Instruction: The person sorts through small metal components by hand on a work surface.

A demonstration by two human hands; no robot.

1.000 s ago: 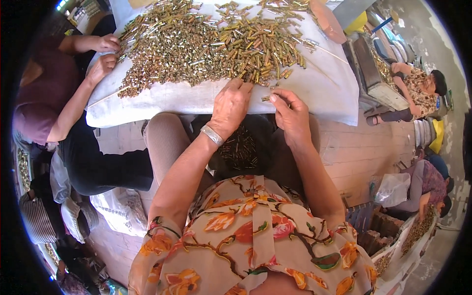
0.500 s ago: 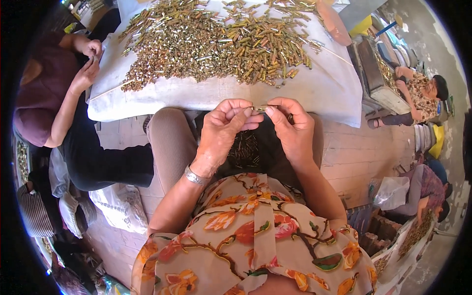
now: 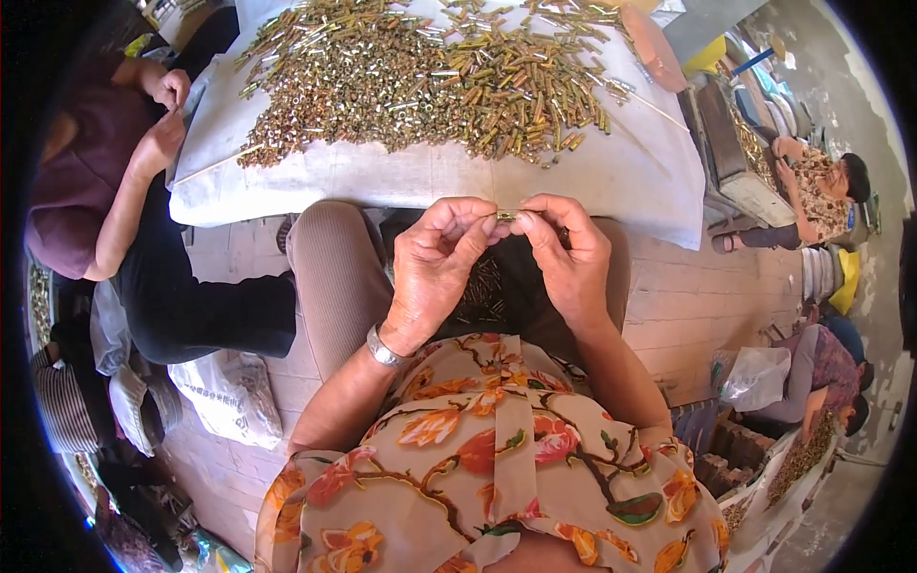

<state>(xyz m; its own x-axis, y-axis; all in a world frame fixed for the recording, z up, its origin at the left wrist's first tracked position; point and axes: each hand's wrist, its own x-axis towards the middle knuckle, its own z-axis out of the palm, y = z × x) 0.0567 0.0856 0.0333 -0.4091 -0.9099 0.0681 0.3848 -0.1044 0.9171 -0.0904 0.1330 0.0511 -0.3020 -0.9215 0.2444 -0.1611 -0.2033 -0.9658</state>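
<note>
My left hand [image 3: 435, 263] and my right hand [image 3: 571, 258] meet over my lap, just in front of the table's near edge. Between their fingertips is a small gold-coloured metal sleeve [image 3: 506, 216]. The left thumb and forefinger pinch one end of it, the right thumb and forefinger the other. Fingers cover both ends, so whether a second small part is joined to it cannot be made out. Beyond my hands a heap of small nut-like rings [image 3: 330, 105] lies beside many gold-coloured metal sleeves [image 3: 521, 91]. Below my hands, similar thin pieces [image 3: 482, 286] lie on something dark between my knees.
A white cloth [image 3: 315, 181] covers the table, with a thin stick [image 3: 215, 164] at its left. A co-worker [image 3: 91, 181] sits close on my left, hands together. Another person [image 3: 821, 186] works at a box on the right. A white sack [image 3: 229, 396] rests on the floor.
My hands have drawn slightly closer together, and the left fingertips now sit right against the sleeve's end. The co-worker's hands on the left have shifted a little.
</note>
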